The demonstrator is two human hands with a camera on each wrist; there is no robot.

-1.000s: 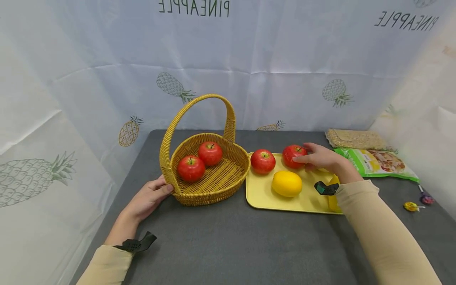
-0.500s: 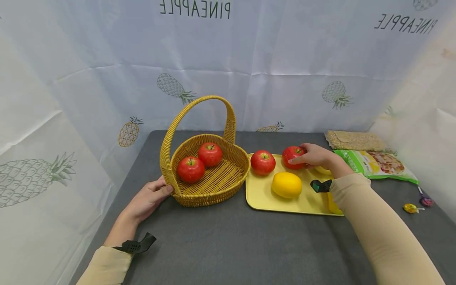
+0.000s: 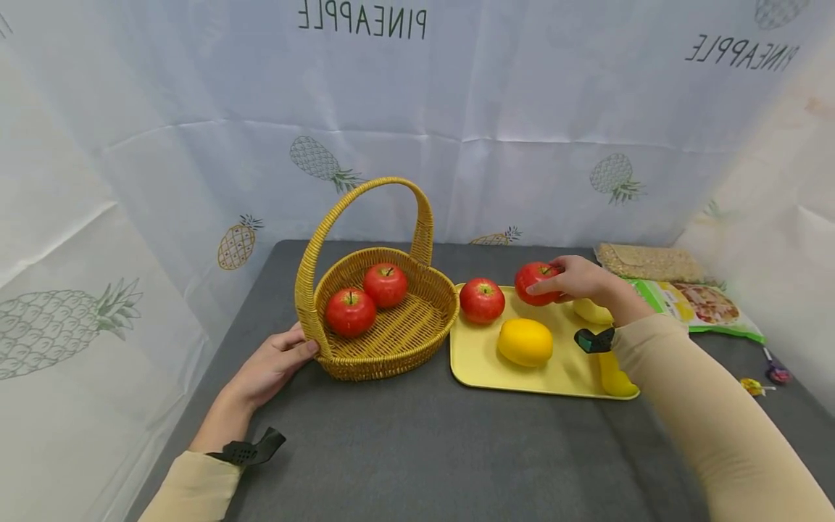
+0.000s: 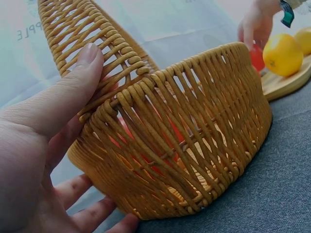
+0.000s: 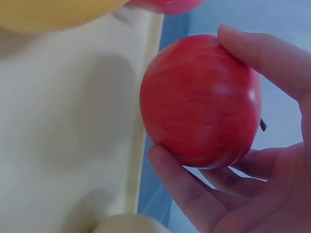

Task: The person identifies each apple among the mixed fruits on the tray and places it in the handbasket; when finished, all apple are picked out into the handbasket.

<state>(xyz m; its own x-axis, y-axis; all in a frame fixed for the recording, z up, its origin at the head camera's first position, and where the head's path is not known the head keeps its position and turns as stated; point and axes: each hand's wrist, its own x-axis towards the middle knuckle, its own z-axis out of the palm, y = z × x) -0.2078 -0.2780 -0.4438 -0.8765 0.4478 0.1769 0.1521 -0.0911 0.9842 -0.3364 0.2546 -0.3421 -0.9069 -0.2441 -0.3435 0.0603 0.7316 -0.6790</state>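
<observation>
My right hand (image 3: pixel 579 281) grips a red apple (image 3: pixel 535 283) over the back of the yellow tray (image 3: pixel 479 366). In the right wrist view the apple (image 5: pixel 201 102) sits between thumb and fingers, apart from the tray below, its stem pointing towards the palm. My left hand (image 3: pixel 277 362) holds the wicker basket (image 3: pixel 385 362) at its left side. The left wrist view shows the thumb on the foot of the basket's handle (image 4: pixel 104 43) and the fingers against the basket's side. Two red apples (image 3: pixel 350 312) lie inside the basket.
On the tray are another red apple (image 3: pixel 482 301), a yellow lemon-like fruit (image 3: pixel 525 342) and banana-like yellow fruits (image 3: pixel 615 375), partly behind my right wrist. A green food bag (image 3: pixel 704 308), a bag of grains (image 3: pixel 649 262) and two lollipops (image 3: pixel 753 386) lie at the right.
My right hand has closed around the apple and lifted it slightly off the tray. The left hand and the basket have stayed in place.
</observation>
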